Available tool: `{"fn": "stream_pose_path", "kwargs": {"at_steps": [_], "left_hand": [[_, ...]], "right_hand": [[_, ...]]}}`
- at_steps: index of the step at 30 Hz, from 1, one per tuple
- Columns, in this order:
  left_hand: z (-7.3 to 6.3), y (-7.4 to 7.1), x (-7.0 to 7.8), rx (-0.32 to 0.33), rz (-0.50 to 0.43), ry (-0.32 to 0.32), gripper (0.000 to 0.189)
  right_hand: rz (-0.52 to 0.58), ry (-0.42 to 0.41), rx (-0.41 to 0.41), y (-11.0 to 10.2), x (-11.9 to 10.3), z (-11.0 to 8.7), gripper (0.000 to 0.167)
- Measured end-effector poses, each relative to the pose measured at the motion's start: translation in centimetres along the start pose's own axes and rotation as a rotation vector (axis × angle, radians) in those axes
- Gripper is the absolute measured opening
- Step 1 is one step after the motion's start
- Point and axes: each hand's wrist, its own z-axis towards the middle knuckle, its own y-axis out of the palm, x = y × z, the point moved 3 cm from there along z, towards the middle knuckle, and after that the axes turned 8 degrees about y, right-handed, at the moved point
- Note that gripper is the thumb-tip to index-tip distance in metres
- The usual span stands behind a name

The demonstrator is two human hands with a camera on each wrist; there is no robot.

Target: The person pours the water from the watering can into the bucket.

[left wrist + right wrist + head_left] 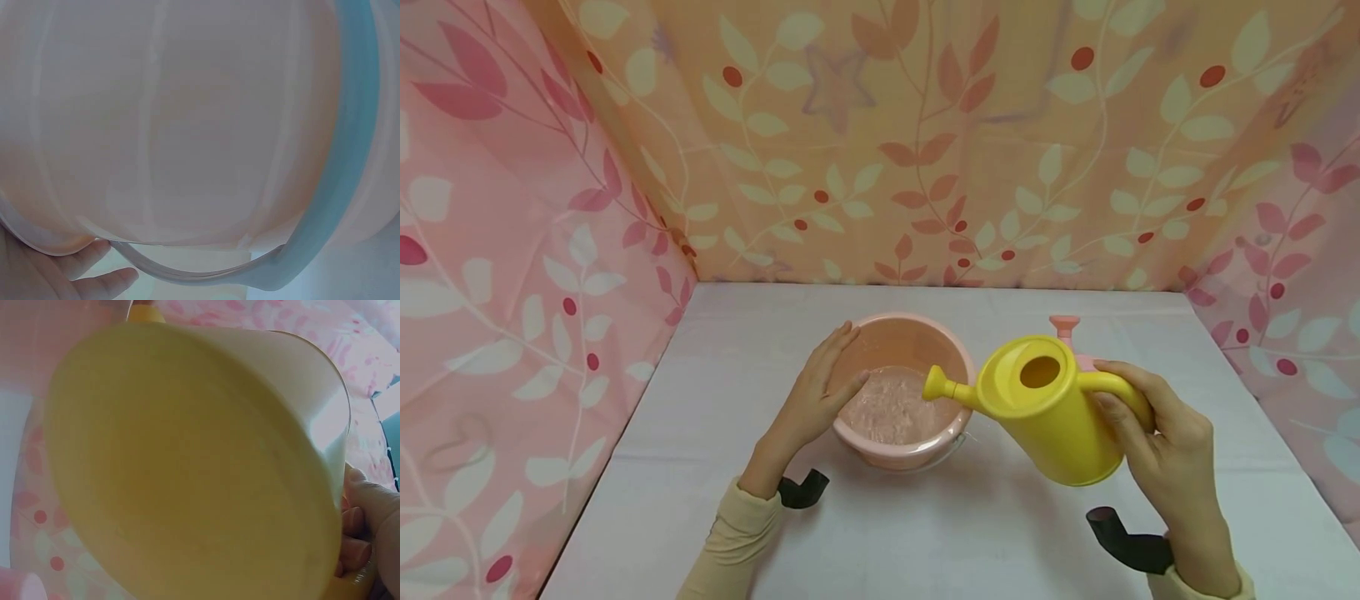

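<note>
A pink bucket (897, 453) stands mid-table with rippling water (891, 412) inside. My left hand (808, 392) rests at its left rim, fingers extended and thumb reaching over the inside. In the left wrist view, the bucket's outer wall (206, 125) fills the picture, and fingertips touch its edge at lower left. My right hand (1176, 446) grips the handle of a yellow watering can (1060, 433), held above the table and tilted left. Its spout head (936, 383) hangs over the bucket's right side. The right wrist view shows the can's round base (187, 469) and fingers around its handle.
Behind the yellow can, a pink object (1064, 327) with a flared top stands partly hidden. A white cloth covers the table (715, 350). Floral curtains (880, 167) enclose the back and both sides. A thin handle (951, 452) hangs at the bucket's front right.
</note>
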Motion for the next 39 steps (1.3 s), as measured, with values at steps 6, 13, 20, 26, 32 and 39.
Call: {"fn": "stream_pose_path", "kwargs": {"at_steps": [6,13,20,26,32,39], "left_hand": [[-0.05,-0.06,-0.07,-0.001,-0.003,-0.003,0.061],[0.05,-0.07,-0.10,-0.003,0.001,0.003,0.061],[0.03,-0.13,0.01,-0.002,-0.004,-0.004,0.061],[0.02,-0.08,-0.01,-0.002,-0.007,0.000,0.061],[0.04,-0.05,0.03,-0.001,-0.009,0.009,0.060],[-0.01,-0.09,0.01,-0.004,-0.005,-0.004,0.060]], "right_hand": [[-0.008,0.005,0.001,-0.03,-0.06,0.05,0.030],[-0.008,0.005,-0.004,-0.05,-0.12,0.10,0.030],[-0.002,-0.001,-0.004,-0.07,-0.10,0.09,0.030],[0.009,-0.010,-0.003,-0.09,-0.08,0.07,0.030],[0.001,-0.010,-0.018,-0.19,0.06,0.07,0.030],[-0.015,0.005,-0.036,-0.29,0.14,0.19,0.029]]}}
